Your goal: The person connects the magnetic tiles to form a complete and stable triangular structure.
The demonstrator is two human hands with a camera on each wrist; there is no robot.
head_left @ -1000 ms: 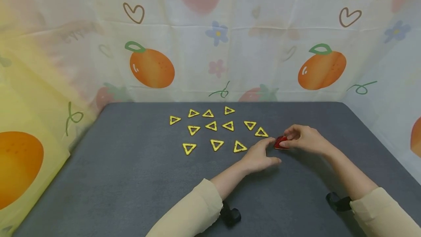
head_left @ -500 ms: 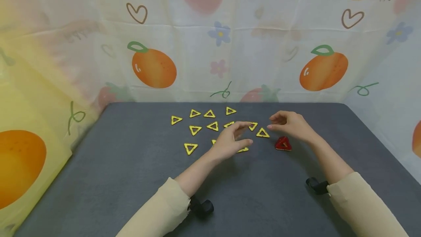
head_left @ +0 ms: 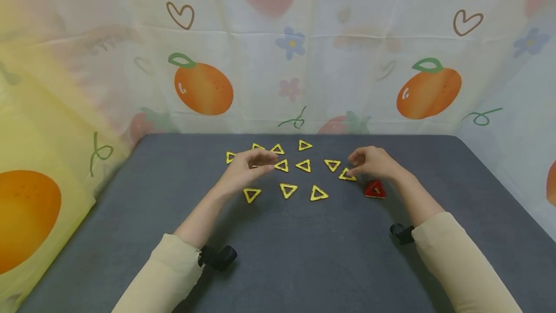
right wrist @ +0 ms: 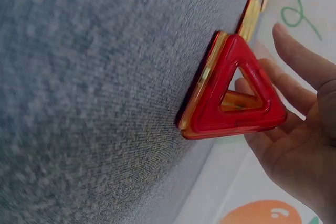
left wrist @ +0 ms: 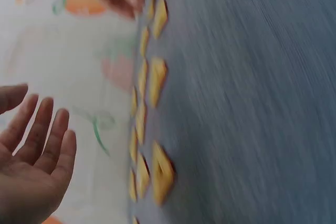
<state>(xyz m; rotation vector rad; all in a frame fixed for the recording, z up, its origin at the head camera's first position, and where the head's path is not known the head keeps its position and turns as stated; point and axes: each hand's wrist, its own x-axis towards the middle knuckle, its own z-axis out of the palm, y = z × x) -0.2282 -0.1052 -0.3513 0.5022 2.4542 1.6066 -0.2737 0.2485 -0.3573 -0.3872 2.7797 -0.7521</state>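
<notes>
Head-cam: tiles (head_left: 286, 165) nr L hand (head_left: 244, 170), red triangle (head_left: 375, 190) nr R hand (head_left: 374, 162); both slack, empty.

The head camera looks forward and down; closer, sideways wrist views seemingly share yellow triangles (left wrist: 157, 80).

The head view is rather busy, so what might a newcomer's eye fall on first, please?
Probably the red triangle, vivid on the dark table just below the right hand. Next, the yellow triangles scattered toward the table's far side, the left hand hiding parts of some.
</notes>
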